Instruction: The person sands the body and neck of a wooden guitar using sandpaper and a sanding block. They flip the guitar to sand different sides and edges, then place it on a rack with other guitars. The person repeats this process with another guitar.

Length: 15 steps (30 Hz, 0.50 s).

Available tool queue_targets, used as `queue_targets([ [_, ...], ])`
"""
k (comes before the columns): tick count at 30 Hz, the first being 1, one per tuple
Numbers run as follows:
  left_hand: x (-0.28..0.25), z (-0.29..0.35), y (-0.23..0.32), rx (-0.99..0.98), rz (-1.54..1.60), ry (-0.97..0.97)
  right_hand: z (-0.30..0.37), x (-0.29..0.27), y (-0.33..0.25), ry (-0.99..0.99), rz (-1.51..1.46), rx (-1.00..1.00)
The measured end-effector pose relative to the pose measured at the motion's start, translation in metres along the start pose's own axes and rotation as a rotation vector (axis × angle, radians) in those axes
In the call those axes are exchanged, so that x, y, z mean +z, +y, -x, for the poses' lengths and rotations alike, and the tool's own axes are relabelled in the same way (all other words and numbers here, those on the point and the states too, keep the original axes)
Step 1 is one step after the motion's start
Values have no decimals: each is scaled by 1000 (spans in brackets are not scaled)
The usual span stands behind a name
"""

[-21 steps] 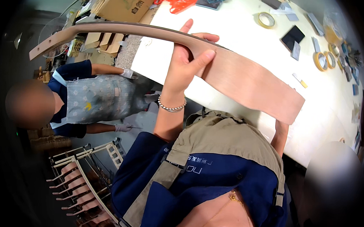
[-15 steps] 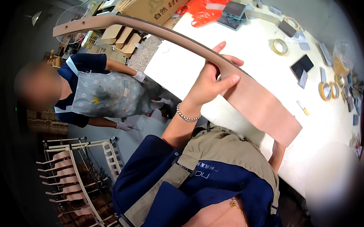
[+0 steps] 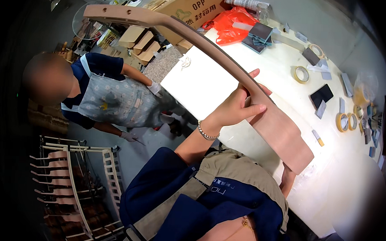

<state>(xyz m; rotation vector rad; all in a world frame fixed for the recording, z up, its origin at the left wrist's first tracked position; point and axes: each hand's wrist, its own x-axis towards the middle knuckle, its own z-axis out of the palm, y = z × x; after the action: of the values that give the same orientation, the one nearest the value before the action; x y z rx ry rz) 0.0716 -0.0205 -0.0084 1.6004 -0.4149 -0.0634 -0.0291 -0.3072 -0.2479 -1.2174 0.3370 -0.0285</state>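
Observation:
A long curved wooden piece (image 3: 282, 139), pinkish brown, slants across the view in front of me. Its narrow end, at the upper left, has two small holes; the other end broadens into a wide, bent blade. My left hand (image 3: 241, 106) grips it where the narrow arm meets the blade, thumb on the near face and fingers reaching round the far edge. Below the blade's lower right end, my right hand (image 3: 288, 176) shows only its wrist area. Its fingers are hidden behind the wood.
A white table (image 3: 203, 78) carries tape rolls (image 3: 301, 74), a black tablet-like slab (image 3: 321, 96), a red plastic bag (image 3: 233, 25) and a cardboard box (image 3: 193, 13). Another person (image 3: 116, 95) in an apron stands at left. A rack (image 3: 72, 180) holds similar wooden pieces at lower left.
The view has shifted. The wooden piece slants more steeply, its narrow end higher and farther right, its wide end lower. My left hand keeps its grip and sits lower in the picture.

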Motion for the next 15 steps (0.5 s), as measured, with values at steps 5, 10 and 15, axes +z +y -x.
queue_targets([
  [5, -11, -12, 16, 60, 8, 140, 0, -13, 15, -14, 36, 47],
  [10, -47, -40, 59, 358, -26, 358, 1, -17, 20, 5, -108, 42],
  [15, -61, -45, 89, 393, -164, 474, 4, -13, 18, 7, -126, 34],
])
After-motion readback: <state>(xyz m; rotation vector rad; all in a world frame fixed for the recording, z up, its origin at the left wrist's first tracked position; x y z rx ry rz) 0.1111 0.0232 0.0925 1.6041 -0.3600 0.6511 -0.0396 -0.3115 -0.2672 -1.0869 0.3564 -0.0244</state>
